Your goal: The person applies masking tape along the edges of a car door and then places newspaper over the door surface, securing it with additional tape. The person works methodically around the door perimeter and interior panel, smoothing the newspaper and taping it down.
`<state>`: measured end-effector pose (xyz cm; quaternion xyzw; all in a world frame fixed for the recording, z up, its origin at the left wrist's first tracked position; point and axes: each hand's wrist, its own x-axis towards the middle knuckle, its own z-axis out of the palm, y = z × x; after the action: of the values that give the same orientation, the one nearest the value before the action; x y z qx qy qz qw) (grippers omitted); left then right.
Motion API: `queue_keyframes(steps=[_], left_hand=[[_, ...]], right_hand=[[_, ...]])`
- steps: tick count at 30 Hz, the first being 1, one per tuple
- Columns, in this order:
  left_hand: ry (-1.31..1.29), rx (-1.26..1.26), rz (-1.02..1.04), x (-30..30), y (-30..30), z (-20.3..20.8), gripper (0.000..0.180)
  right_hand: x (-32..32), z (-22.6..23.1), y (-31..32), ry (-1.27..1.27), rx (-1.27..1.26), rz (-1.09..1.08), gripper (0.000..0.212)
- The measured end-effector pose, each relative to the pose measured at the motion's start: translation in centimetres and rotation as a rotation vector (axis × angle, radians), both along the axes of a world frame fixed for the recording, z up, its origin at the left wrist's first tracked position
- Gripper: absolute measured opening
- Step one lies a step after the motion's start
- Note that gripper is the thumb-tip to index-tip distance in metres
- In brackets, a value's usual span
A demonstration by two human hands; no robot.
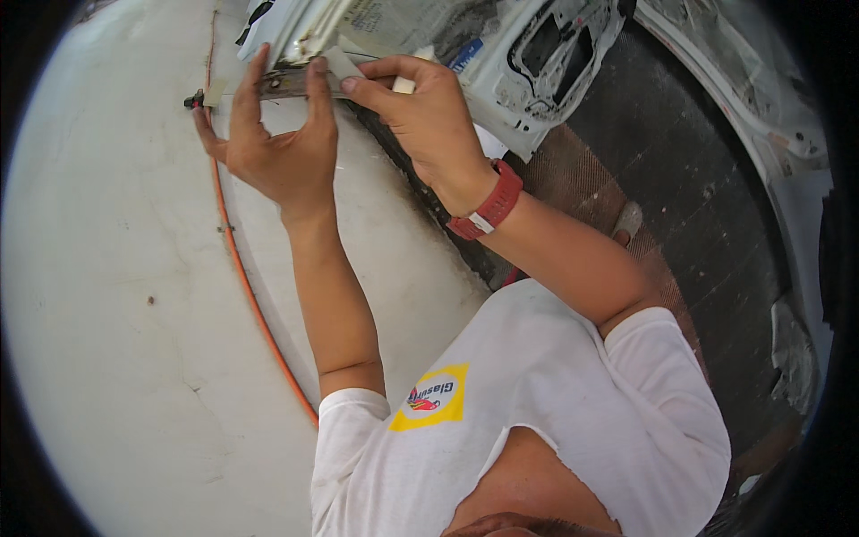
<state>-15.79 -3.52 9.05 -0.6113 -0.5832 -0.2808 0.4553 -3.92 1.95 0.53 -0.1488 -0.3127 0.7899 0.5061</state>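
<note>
My left hand [286, 152] is raised at the upper left with its fingers spread, the tips at the lower edge of a white vehicle panel [309, 31]. Whether those fingertips press on the panel or only hover over it, I cannot tell. My right hand [428, 116] is just to the right, thumb and forefinger pinching a pale flat strip [343, 68] that looks like masking tape. Behind its fingers a cream-coloured piece [404, 85] shows in part. Around the right wrist is a red watch strap [497, 204].
An orange hose [234, 242] runs along the pale floor [116, 268] on the left, near a small black fitting [193, 100]. An open white door frame [546, 63] stands at the top right above dark flooring [662, 125]. Clear plastic sheet [792, 358] hangs at the far right.
</note>
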Motion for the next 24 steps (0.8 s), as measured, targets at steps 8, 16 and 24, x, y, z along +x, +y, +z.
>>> queue_keyframes(steps=[8, 16, 24], left_hand=[[-0.049, -0.014, -0.033, -0.5, 0.1, 0.0, 0.048], [-0.080, -0.002, -0.055, -0.5, 0.1, 0.1, 0.045], [-0.098, -0.026, -0.045, 0.0, 0.0, -0.1, 0.046]], right_hand=[[-0.7, -0.3, 1.8, -0.088, 0.166, -0.262, 0.028], [1.2, 0.3, 3.4, -0.250, 0.284, -0.148, 0.029], [-0.2, -0.1, 3.6, -0.167, 0.332, -0.213, 0.030]])
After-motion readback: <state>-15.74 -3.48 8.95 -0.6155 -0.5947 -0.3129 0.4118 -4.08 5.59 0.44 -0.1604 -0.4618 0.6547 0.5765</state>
